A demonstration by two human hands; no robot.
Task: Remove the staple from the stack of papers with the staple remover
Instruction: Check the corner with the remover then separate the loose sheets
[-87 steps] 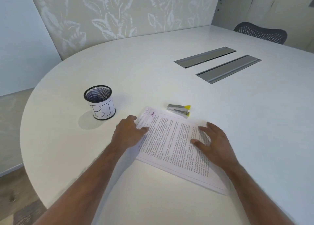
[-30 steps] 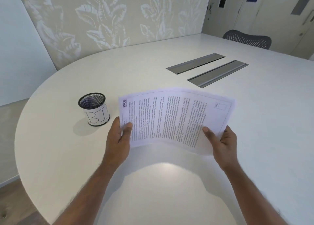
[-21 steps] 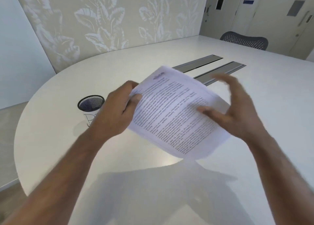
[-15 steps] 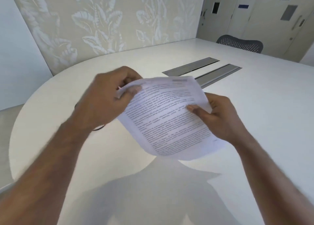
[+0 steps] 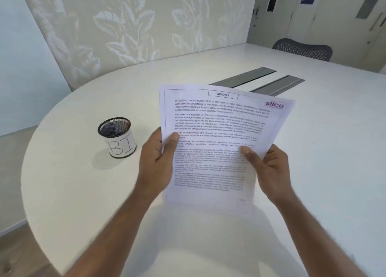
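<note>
Left hand (image 5: 155, 161) and right hand (image 5: 269, 168) clamping the stack of papers (image 5: 215, 143) upright above the bench (image 5: 83, 193); probably checking corners for the staple, keeping sheets taut.

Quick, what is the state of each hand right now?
Left hand: closed on the left edge of the stack of papers, held above the table.
Right hand: closed on the stack's right edge.

papers (image 5: 217, 143) above table (image 5: 83, 193) | cup (image 5: 118, 137) left of papers
</note>
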